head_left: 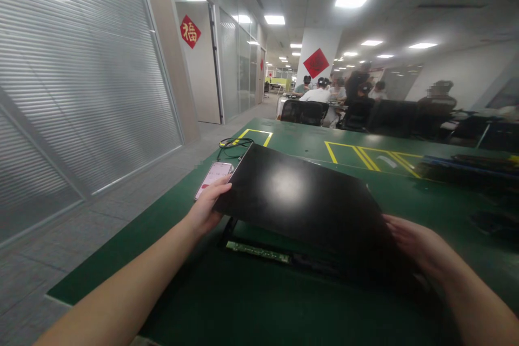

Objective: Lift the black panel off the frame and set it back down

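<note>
I hold a large flat black panel point(300, 197) tilted up above the green table mat point(227, 303). My left hand point(208, 203) grips its near left edge. On the near right edge, my right hand point(417, 243) holds it with fingers spread over the surface. Under the panel's near side lies a narrow green circuit strip point(259, 252) with dark frame parts beside it.
A phone point(214, 177) with a lit screen lies left of the panel, a black cable loop point(235, 143) beyond it. Yellow tape boxes point(365, 154) mark the far mat. Dark panels point(466, 170) lie at the right. Several people sit at desks behind black chairs point(304, 112).
</note>
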`<state>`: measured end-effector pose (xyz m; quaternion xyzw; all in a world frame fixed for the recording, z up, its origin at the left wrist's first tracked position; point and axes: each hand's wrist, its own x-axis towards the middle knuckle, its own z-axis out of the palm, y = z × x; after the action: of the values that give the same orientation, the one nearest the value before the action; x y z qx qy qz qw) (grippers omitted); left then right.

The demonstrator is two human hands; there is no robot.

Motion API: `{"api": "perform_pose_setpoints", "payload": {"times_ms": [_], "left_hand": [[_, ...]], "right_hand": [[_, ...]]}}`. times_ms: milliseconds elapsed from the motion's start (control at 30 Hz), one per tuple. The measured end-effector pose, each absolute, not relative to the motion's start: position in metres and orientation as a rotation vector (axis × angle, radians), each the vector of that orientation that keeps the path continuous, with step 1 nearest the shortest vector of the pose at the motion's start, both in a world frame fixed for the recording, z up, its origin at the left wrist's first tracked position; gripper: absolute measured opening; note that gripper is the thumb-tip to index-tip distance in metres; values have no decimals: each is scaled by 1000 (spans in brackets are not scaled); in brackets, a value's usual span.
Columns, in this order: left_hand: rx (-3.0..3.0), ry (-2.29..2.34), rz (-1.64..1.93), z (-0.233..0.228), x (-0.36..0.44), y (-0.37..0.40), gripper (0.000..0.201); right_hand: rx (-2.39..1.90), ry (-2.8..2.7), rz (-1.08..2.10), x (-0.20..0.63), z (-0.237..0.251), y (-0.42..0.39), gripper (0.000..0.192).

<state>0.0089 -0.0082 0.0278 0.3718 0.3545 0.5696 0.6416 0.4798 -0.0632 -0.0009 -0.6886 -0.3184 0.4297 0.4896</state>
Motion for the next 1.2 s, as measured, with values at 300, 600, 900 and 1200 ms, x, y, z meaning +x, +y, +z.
{"api": "perform_pose_setpoints", "payload": {"times_ms": [300,600,900,1200], "left_hand": [[842,883,1308,15,12,-3,41],[860,866,1224,4,18,-4,41],[885,848,1171,-2,18,-4,54],[880,844,1140,-3,18,-4,51]], "right_hand": [[-1747,-608,886,472,8,-61,34],[-1905,-809,679,491,-9,-58,42],[-1843,-750,681,483,-6,-58,28],[-1857,-763,666,485,-6,-58,29]]}}
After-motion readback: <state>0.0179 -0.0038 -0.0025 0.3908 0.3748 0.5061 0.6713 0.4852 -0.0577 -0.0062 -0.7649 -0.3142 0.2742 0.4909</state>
